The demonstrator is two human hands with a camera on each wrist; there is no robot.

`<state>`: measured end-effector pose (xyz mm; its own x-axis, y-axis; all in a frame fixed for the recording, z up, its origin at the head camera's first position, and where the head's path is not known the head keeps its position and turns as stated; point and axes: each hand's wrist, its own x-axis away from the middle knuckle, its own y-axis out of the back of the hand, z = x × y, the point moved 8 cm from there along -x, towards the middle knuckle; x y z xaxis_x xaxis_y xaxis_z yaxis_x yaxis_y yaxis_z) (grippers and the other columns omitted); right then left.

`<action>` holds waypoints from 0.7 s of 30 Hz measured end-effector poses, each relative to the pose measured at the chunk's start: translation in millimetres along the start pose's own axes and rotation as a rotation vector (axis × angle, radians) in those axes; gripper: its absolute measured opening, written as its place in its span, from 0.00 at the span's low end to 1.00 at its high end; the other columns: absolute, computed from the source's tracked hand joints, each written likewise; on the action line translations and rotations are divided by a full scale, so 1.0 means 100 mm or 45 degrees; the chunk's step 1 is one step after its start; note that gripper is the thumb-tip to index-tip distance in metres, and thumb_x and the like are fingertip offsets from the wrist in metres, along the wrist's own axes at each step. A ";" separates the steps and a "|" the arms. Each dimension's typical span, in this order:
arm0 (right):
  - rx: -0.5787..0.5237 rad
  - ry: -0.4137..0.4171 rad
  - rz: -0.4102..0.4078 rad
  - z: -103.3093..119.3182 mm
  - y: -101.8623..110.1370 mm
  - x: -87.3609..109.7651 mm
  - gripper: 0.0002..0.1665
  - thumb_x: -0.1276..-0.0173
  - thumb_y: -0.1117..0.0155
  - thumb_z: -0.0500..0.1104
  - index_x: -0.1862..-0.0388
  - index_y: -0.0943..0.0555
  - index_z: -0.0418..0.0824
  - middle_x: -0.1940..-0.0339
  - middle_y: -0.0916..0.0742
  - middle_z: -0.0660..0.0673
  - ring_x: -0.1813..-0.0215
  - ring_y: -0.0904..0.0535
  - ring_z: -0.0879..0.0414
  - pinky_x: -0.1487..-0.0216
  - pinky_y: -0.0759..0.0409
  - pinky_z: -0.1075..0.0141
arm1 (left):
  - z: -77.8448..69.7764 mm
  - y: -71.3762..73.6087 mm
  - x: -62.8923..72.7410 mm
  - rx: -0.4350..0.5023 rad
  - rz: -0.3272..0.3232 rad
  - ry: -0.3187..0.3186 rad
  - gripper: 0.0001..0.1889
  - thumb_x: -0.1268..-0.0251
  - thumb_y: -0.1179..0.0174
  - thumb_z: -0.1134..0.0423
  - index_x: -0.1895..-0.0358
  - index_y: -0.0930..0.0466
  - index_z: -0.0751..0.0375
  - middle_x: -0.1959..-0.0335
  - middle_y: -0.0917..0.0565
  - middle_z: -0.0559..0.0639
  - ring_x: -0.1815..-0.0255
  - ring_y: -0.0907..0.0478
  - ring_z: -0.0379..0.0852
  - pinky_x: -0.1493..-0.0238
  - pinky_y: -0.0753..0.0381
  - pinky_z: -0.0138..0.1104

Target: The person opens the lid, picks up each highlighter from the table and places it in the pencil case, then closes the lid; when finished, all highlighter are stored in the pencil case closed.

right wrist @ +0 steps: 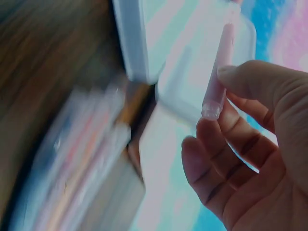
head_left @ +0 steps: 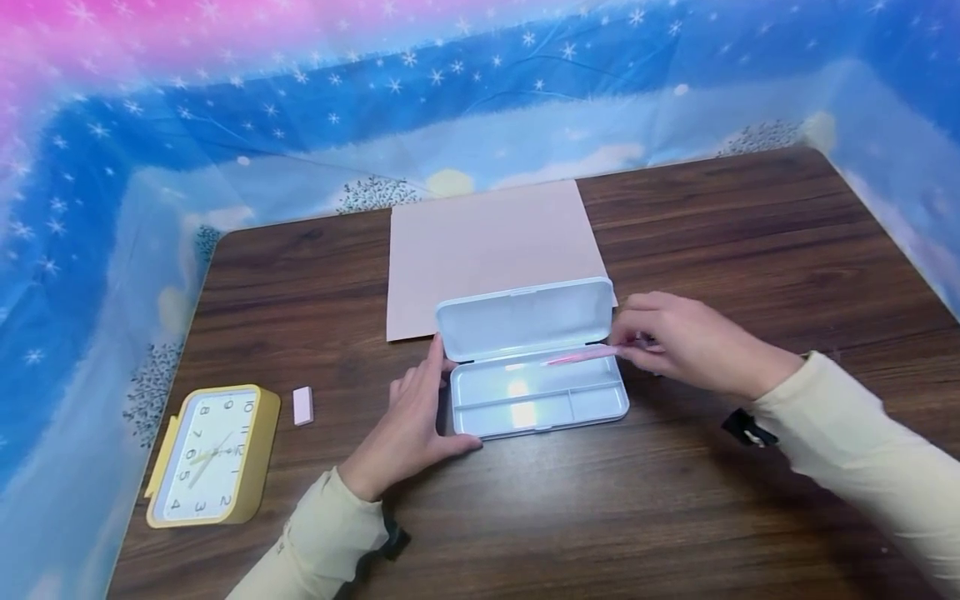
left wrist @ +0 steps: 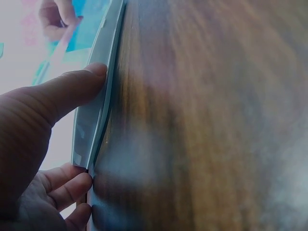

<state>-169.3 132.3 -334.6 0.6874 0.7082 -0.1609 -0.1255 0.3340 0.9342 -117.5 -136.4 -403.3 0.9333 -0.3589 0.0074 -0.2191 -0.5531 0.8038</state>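
Observation:
A white pencil case (head_left: 540,404) stands with its lid (head_left: 525,321) raised on the wooden table; dividers split its tray into compartments. My left hand (head_left: 408,425) holds the case's left end. In the left wrist view, the thumb (left wrist: 79,86) lies against the front wall and the other fingers bend at the corner. My right hand (head_left: 667,337) pinches a pink pen (head_left: 581,356) between thumb and fingers, slanting over the back compartment. In the right wrist view the pen (right wrist: 224,50) shows a clear end piece. Whether its far tip touches the case, I cannot tell.
A pale sheet (head_left: 487,242) lies behind the case, partly hidden by the lid. On the left are a white eraser-like block (head_left: 302,406) and a yellow alarm clock (head_left: 213,454). Blurred, a bundle of pen-like sticks (right wrist: 77,159) appears near the case in the right wrist view.

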 end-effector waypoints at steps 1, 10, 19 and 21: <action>-0.017 0.005 0.011 0.04 -0.06 -0.05 0.07 0.37 0.30 0.38 0.64 0.16 0.51 0.65 0.19 0.57 0.66 0.26 0.65 0.64 0.24 0.66 | 0.00 0.00 0.00 -0.001 0.000 0.000 0.74 0.60 0.20 0.47 0.21 0.75 0.51 0.35 0.28 0.51 0.41 0.32 0.48 0.39 0.41 0.47; -0.089 -0.042 0.153 0.21 -0.49 -0.23 0.05 0.36 0.30 0.42 0.62 0.14 0.51 0.63 0.18 0.55 0.67 0.26 0.64 0.64 0.24 0.69 | 0.00 -0.01 0.00 -0.024 -0.007 -0.012 0.74 0.59 0.20 0.46 0.21 0.75 0.52 0.34 0.29 0.51 0.42 0.32 0.48 0.41 0.41 0.46; -0.112 -0.050 0.199 0.25 -0.58 -0.25 0.04 0.36 0.30 0.43 0.63 0.14 0.53 0.64 0.17 0.57 0.68 0.26 0.65 0.65 0.25 0.70 | 0.01 -0.01 0.00 -0.012 -0.006 -0.004 0.74 0.59 0.20 0.47 0.21 0.75 0.51 0.35 0.29 0.51 0.43 0.32 0.48 0.40 0.41 0.46; -0.112 -0.039 0.198 0.25 -0.59 -0.24 0.04 0.35 0.31 0.43 0.62 0.13 0.53 0.63 0.16 0.57 0.66 0.25 0.66 0.64 0.24 0.69 | 0.00 -0.01 0.00 -0.014 -0.005 -0.005 0.74 0.59 0.20 0.47 0.21 0.75 0.52 0.34 0.29 0.51 0.42 0.32 0.48 0.40 0.41 0.46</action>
<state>-160.5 79.8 -378.0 0.6764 0.7365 -0.0058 -0.2928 0.2762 0.9154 -117.5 -136.2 -404.1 0.9331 -0.3596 0.0019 -0.2122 -0.5465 0.8101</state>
